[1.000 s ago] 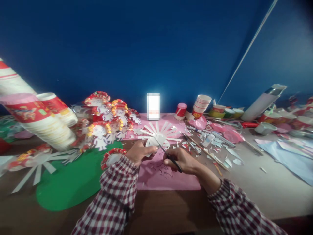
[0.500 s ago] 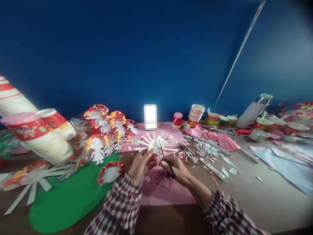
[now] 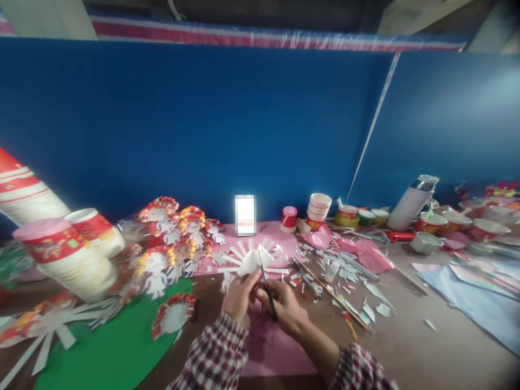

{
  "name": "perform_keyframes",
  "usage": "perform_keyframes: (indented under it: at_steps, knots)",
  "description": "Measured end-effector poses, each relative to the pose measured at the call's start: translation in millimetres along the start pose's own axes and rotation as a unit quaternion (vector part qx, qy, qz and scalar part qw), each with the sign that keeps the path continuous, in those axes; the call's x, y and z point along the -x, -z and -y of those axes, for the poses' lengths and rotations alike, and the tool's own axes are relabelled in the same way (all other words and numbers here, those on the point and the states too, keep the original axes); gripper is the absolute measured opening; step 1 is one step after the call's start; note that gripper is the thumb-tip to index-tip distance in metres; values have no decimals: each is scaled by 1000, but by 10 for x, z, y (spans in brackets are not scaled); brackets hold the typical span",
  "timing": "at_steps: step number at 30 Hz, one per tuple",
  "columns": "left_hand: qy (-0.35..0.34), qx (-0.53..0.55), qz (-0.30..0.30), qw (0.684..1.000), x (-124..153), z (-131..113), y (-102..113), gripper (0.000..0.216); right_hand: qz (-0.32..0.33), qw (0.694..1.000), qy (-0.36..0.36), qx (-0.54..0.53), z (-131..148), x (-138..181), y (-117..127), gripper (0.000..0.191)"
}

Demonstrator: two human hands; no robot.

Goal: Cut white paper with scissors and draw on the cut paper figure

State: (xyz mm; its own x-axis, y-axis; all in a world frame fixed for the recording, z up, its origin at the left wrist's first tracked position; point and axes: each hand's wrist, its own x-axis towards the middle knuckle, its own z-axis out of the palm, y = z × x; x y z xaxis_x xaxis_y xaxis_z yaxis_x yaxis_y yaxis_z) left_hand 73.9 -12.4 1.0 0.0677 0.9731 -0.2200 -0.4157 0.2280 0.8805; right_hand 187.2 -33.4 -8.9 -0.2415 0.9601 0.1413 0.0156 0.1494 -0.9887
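Scissors [image 3: 272, 304] sit gripped in the right hand's [image 3: 286, 307] bent fingers, blades pointing up before white paper [image 3: 249, 261], the left hand's [image 3: 238, 298] curled fingers near its lower edge, pinching unclear, with paper strips [image 3: 278, 271] fanned across a pink sheet [image 3: 270, 232].

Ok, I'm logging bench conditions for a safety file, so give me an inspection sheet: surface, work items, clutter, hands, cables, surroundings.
Surface: brown table, partly covered by pink paper and a green sheet.
Work items: black-handled scissors; folded white paper by the blades.
Clutter: paper scraps and a thin stick at right; stacked paper cups and cut-out figures at left.
Hands: right hand holds the scissors; left hand is at the white paper, grip unclear.
Cables: nothing seen on the table.
Surroundings: blue wall panel behind.
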Motion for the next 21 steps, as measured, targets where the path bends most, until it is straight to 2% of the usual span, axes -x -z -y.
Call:
perform_keyframes:
  at_steps: [7, 17, 21]
  knots:
    - [17, 22, -39, 999, -48, 101, 11, 34, 16, 1000, 2, -6, 59, 11, -1, 31]
    - [-30, -40, -97, 994, -76, 126, 130, 32, 11, 999, -12, 44, 0, 24, -26, 25]
    - [-38, -35, -82, 995, -65, 136, 106, 29, 17, 999, 0, 37, -53, 21, -15, 21]
